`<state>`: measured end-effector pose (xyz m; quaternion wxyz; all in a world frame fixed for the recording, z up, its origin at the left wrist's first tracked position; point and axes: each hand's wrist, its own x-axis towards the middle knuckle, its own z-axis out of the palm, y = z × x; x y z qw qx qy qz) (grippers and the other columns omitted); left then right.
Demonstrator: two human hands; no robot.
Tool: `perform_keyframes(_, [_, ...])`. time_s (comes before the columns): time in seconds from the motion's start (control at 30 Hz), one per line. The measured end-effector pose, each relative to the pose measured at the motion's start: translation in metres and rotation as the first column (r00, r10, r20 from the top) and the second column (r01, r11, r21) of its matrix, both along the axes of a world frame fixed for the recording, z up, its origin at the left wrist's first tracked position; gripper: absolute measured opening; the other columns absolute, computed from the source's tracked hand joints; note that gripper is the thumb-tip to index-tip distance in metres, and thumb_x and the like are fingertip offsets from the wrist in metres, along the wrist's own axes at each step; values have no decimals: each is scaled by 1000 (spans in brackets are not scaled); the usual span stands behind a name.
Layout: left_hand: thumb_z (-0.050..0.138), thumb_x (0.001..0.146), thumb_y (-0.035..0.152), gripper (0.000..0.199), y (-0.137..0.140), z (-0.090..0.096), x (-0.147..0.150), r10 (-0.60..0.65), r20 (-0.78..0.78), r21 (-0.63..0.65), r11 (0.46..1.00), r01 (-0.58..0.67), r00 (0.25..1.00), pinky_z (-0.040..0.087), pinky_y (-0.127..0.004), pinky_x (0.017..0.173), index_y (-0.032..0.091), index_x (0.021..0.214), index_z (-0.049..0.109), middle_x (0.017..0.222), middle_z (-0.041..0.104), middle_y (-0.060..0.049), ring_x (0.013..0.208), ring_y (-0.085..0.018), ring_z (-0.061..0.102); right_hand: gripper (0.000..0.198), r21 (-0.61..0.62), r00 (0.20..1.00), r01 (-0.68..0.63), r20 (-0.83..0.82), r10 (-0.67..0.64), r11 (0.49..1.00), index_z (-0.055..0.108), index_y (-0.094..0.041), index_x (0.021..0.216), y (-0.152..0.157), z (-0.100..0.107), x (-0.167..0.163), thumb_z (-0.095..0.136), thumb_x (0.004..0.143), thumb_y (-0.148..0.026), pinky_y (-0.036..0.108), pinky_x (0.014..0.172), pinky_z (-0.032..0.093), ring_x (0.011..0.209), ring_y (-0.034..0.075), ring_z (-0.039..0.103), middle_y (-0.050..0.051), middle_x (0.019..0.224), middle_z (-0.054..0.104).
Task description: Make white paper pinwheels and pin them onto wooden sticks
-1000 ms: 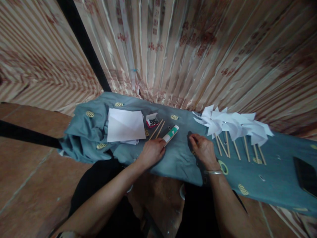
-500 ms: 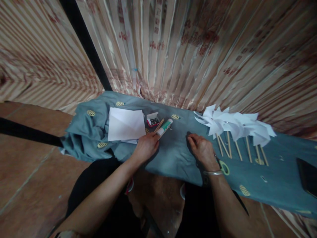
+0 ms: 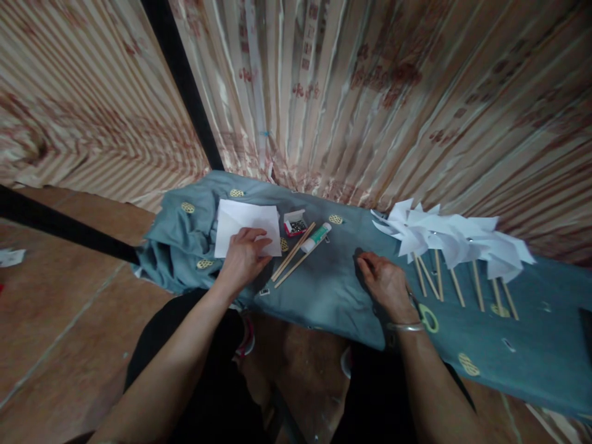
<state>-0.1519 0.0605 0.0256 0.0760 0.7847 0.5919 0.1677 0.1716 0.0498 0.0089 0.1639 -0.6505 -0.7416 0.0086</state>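
My left hand [image 3: 246,254] lies over the near right part of a stack of white paper sheets [image 3: 245,216], its fingers apart and slightly bent. Just to its right are several thin wooden sticks [image 3: 290,259], a glue stick [image 3: 317,237] with a green and white label, and a small open box [image 3: 295,223] of tiny metallic pieces. My right hand [image 3: 383,279] rests on the cloth with its fingers curled in; what they hold, if anything, is hidden. Beside that wrist lie scissors, partly covered, with a light green handle [image 3: 429,318].
Several white paper pinwheels [image 3: 456,240] on wooden sticks lie in a row at the right. A grey-green cloth [image 3: 333,302] with yellow pineapple shapes covers the narrow table. Patterned curtains [image 3: 296,111] hang behind it, and a dark pole [image 3: 185,80] stands at the left.
My left hand has let go of the sticks and glue stick and moved left onto the paper. My right hand keeps its place on the cloth. The view has shifted slightly left.
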Motion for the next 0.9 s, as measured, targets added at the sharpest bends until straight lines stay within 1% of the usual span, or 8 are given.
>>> perform_keyframes(0.1, [63,79,21,26,-2,-4,-6,-10,-22,-35,999,9,1000,44,-47,92,19,104,71,123,64,-11,112,-31,54,34,13,1000,-16,-17,16,1000,69,-17,100,-1,0,1,40,94,-33,29,70,46,77,22,68,12,88,73])
perform_keyframes(0.2, [58,83,22,22,-3,-7,-3,-18,-30,-31,999,17,999,45,-45,91,20,99,73,118,67,-9,109,-29,57,33,13,999,-26,-28,26,1000,69,-17,100,-2,2,1,41,94,-32,29,71,46,78,22,68,11,90,73])
perform_keyframes(0.4, [41,94,28,32,-4,-2,1,28,-4,26,999,-28,1000,48,-36,88,18,96,72,105,72,-9,96,-23,62,32,-9,999,-25,-24,24,1000,69,-17,100,-3,5,0,41,94,-31,28,72,46,81,23,68,11,91,73])
perform_keyframes(0.5, [41,94,28,33,-4,2,0,88,23,87,992,-90,996,49,-33,85,17,92,72,98,73,-9,94,-23,63,32,-14,999,-33,-25,32,999,70,-17,100,-4,6,-1,42,93,-31,28,72,46,82,23,68,11,91,74])
perform_keyframes(0.6, [45,93,27,29,-4,6,-3,107,102,165,979,-123,989,50,-32,84,18,89,72,93,73,-8,91,-22,65,32,-15,999,-27,-34,26,1000,70,-18,101,-5,6,-2,41,93,-31,29,72,46,81,23,68,11,91,74])
perform_keyframes(0.7, [49,92,29,26,-4,13,-6,118,202,223,961,-163,972,51,-31,84,18,87,71,91,73,-7,90,-20,65,33,-12,999,-21,-49,21,1000,69,-18,102,-6,6,-4,41,94,-31,29,73,46,82,23,68,11,93,73])
perform_keyframes(0.8, [52,90,29,21,-9,27,-5,115,302,268,942,-201,946,52,-31,84,19,87,70,93,73,-7,90,-19,66,33,15,997,-13,-82,14,1000,69,-17,103,-9,7,-5,41,94,-32,31,77,47,83,24,67,11,93,73])
perform_keyframes(0.9, [54,90,25,17,-22,45,7,-4,368,358,923,-138,930,52,-31,85,19,87,69,93,73,-5,89,-17,66,35,69,990,21,-142,-11,997,67,-15,109,-14,8,-5,41,94,-33,34,81,48,88,25,67,13,97,73])
